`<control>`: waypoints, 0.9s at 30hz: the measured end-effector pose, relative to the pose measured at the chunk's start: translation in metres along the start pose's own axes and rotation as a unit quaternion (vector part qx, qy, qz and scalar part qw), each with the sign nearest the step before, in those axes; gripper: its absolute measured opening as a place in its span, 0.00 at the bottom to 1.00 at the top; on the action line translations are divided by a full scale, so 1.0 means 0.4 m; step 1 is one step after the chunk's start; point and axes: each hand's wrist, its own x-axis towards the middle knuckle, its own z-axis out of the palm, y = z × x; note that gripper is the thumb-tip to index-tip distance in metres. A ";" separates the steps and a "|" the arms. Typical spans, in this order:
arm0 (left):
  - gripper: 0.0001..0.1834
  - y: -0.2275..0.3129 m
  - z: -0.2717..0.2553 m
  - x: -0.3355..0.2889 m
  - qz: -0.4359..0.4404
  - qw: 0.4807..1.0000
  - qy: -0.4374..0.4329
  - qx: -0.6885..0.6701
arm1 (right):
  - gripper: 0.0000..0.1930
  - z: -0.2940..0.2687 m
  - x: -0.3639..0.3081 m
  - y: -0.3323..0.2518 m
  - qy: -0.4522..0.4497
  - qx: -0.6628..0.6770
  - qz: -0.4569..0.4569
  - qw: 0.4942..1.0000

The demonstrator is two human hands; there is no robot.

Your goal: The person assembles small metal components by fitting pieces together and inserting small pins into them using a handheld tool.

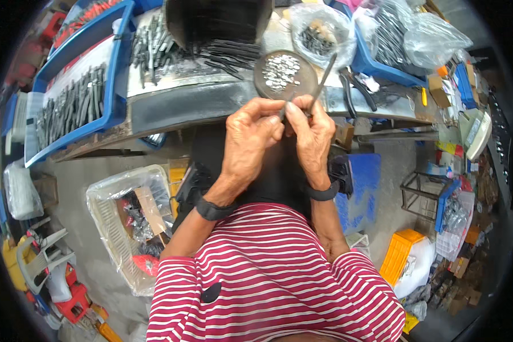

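Note:
In front of my body, over the workbench edge, my two hands meet close together. My right hand is closed round a thin dark strip, which slants up and away past the fingers. Thumb and forefinger of my left hand pinch at the near end, against the right fingertips; what lies between them is too small to make out. Just beyond the fingers is a round dish holding many small silvery pieces. A pair of dark-handled pliers lies right of my right hand.
Blue trays of dark strips stand at the left. Loose dark strips lie beneath a dark box. A plastic-lined bowl and another blue tray are at the right. Below the bench stand a lined basket and an orange crate.

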 end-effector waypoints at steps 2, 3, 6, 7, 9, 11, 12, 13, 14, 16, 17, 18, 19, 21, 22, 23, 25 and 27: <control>0.11 -0.004 0.006 -0.001 -0.003 1.000 0.002 0.020 | 0.07 0.003 -0.003 -0.001 0.015 -0.062 -0.027 0.998; 0.11 -0.008 0.005 -0.002 -0.004 1.000 -0.004 0.022 | 0.07 0.008 -0.004 0.002 0.030 -0.081 -0.052 0.995; 0.11 -0.001 0.012 -0.003 -0.013 0.999 -0.010 0.029 | 0.07 0.016 -0.002 0.011 0.050 -0.111 -0.106 0.987; 0.11 0.004 0.011 -0.004 -0.014 0.999 -0.011 0.041 | 0.08 0.023 0.002 0.012 0.061 -0.117 -0.126 0.983; 0.11 0.018 0.014 -0.008 -0.032 0.999 -0.003 0.034 | 0.10 0.032 0.005 0.008 0.062 -0.137 -0.139 0.979; 0.11 0.023 0.004 -0.010 -0.019 0.999 -0.007 0.032 | 0.11 0.043 0.006 -0.001 0.054 -0.114 -0.124 0.984; 0.11 0.026 0.001 -0.010 -0.010 0.999 -0.006 0.039 | 0.12 0.049 0.006 -0.006 0.047 -0.098 -0.106 0.988; 0.11 0.028 -0.004 -0.010 0.000 0.999 -0.005 0.047 | 0.13 0.055 0.008 -0.011 0.039 -0.070 -0.102 0.992; 0.11 0.029 -0.011 -0.007 -0.004 0.999 0.004 0.054 | 0.13 0.053 0.011 -0.006 0.022 -0.039 -0.066 0.997; 0.11 0.042 -0.024 -0.005 0.003 0.998 0.014 0.053 | 0.14 0.055 0.012 -0.010 -0.012 0.039 -0.001 0.999; 0.11 0.048 -0.032 -0.005 0.004 0.999 0.023 0.048 | 0.14 0.052 0.011 -0.004 -0.040 0.086 0.014 0.995; 0.12 0.057 -0.049 -0.001 0.025 0.996 0.035 0.079 | 0.13 0.052 0.011 -0.003 -0.045 0.102 0.021 0.994; 0.12 0.070 -0.061 0.003 0.064 0.994 0.042 0.080 | 0.13 0.051 0.011 -0.003 -0.049 0.118 0.028 0.991; 0.12 0.111 -0.076 0.015 0.109 0.981 0.108 0.119 | 0.12 0.040 0.011 -0.005 -0.056 0.121 0.039 0.990; 0.12 0.128 -0.097 0.024 0.143 0.972 0.121 0.142 | 0.11 0.035 0.012 -0.003 -0.059 0.113 0.039 0.991; 0.13 0.145 -0.118 0.034 0.178 0.961 0.131 0.164 | 0.10 0.029 0.013 0.001 -0.061 0.105 0.038 0.992; 0.15 0.185 -0.153 0.060 0.210 0.926 0.198 0.242 | 0.09 0.021 0.015 0.008 -0.062 0.116 0.047 0.990; 0.18 0.209 -0.185 0.088 0.282 0.868 0.262 0.313 | 0.08 0.019 0.016 0.008 -0.065 0.126 0.056 0.988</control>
